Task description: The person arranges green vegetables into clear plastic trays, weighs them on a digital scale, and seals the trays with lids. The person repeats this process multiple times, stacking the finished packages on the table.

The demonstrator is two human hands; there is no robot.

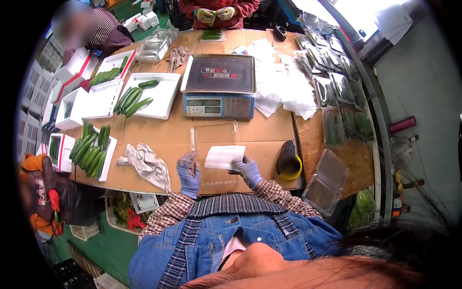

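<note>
My right hand (247,171), in a dusty blue knitted work glove, grips a white sheet (224,157) by its right edge. The sheet hangs over an opened clear plastic clamshell container (216,133) lying on the cardboard-covered table. My left hand (188,175), gloved the same way, is at the left side of the container with bent fingers. Whether it touches the container or pinches anything cannot be made out. Past the container stands a blue weighing scale (218,105) with a dark metal tray (218,86) on top.
Cucumbers (90,153) lie in foam trays on the left beside a crumpled cloth (146,164). A tape dispenser (288,162), white sheets (279,83) and filled clamshells (334,128) are on the right. A gloved co-worker (218,14) works opposite; other people are at left.
</note>
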